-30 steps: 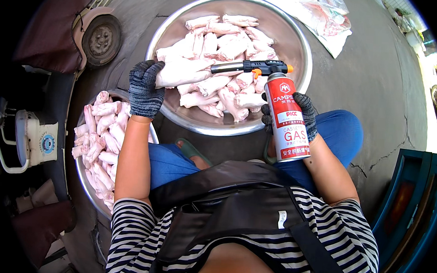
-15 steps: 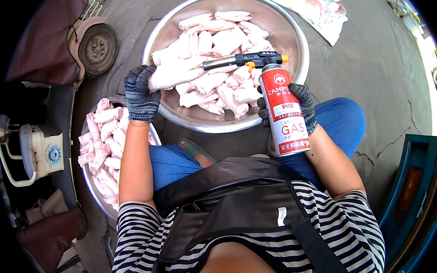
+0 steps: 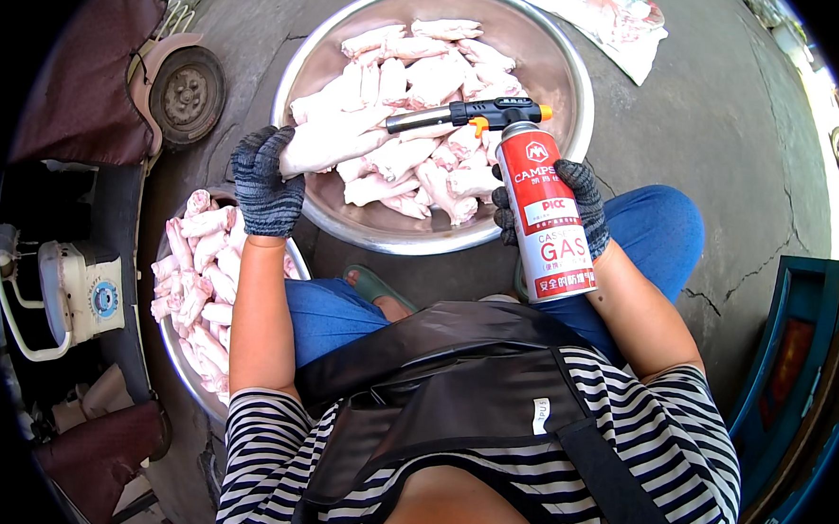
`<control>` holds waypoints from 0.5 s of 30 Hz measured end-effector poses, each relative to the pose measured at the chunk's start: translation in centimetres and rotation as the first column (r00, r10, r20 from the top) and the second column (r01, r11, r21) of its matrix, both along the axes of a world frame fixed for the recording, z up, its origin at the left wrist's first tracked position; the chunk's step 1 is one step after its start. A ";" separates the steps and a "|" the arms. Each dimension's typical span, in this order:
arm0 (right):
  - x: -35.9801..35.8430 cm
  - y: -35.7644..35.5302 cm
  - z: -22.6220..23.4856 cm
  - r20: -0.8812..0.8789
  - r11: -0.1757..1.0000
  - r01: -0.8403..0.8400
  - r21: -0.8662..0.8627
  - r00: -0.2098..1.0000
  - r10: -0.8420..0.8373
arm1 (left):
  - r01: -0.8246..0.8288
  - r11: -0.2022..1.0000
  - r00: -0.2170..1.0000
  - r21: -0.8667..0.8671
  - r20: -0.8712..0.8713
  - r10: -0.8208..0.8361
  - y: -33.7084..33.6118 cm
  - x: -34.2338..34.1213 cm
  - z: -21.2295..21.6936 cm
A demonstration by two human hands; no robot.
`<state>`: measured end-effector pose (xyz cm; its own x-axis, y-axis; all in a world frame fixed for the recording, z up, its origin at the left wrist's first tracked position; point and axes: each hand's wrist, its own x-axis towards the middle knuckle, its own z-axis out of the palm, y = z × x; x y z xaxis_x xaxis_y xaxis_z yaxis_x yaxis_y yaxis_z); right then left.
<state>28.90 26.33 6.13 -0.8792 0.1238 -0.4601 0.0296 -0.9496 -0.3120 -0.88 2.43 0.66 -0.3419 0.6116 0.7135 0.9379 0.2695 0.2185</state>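
My left hand (image 3: 269, 183), in a dark grey knit glove, is closed around the end of a pale pig's trotter (image 3: 335, 146) at the left rim of a big metal basin (image 3: 577, 76). My right hand (image 3: 586, 202), gloved alike, grips a red and white gas canister (image 3: 547, 216). Screwed on top of the canister is a black blowtorch (image 3: 465, 114) with an orange trigger and knob. Its metal nozzle points left at the held trotter, and no flame can be made out. Several more pale trotters (image 3: 439, 78) are heaped in the basin.
A smaller metal basin (image 3: 170, 353) full of trotters (image 3: 206, 270) stands by my left knee. Farther left is a parked vehicle with a wheel (image 3: 187, 94). A white plastic bag (image 3: 630, 45) lies beyond the big basin. At the right stands a teal wooden piece (image 3: 766, 347).
My left hand has shifted slightly left with the trotter in it. The torch nozzle has moved very slightly left, while the right hand keeps its grip on the canister.
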 end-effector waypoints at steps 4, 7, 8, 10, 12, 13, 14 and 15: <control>-0.1 -0.1 0.1 -0.002 1.000 -0.003 0.017 1.000 0.003 | -0.013 1.000 1.000 -0.006 -0.013 0.013 0.0 0.2 0.3; -0.1 -0.2 0.2 -0.009 1.000 -0.004 0.018 1.000 0.004 | -0.017 1.000 1.000 -0.008 -0.018 0.017 0.0 0.2 0.4; -0.1 -0.2 0.2 -0.009 1.000 -0.005 0.020 1.000 0.005 | -0.024 1.000 1.000 -0.014 -0.008 0.024 -0.1 0.2 0.4; -0.1 -0.2 0.3 0.018 1.000 -0.005 0.017 1.000 0.005 | -0.039 0.999 0.999 -0.026 0.013 0.039 -0.3 0.1 0.2; 0.0 0.0 0.0 0.011 0.999 -0.031 0.009 0.999 0.031 | -0.034 0.999 0.999 -0.028 0.007 0.035 -0.3 0.1 0.3; 0.2 0.3 -0.5 -0.010 0.998 -0.058 0.004 0.998 0.058 | -0.032 0.999 0.999 -0.029 0.005 0.032 -0.3 0.1 0.3; 0.3 0.5 -0.6 -0.031 0.996 -0.084 -0.001 0.996 0.084 | -0.032 0.999 0.999 -0.030 0.002 0.032 -0.2 0.1 0.3; 0.4 0.5 -0.7 -0.029 0.996 -0.085 0.002 0.996 0.085 | -0.032 0.999 0.999 -0.031 -0.001 0.032 -0.2 0.1 0.3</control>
<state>29.29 26.87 5.39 -0.8996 0.0486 -0.4340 0.1009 -0.9438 -0.3148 -0.77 2.22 0.99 -0.3613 0.6225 0.6942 0.9288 0.3059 0.2091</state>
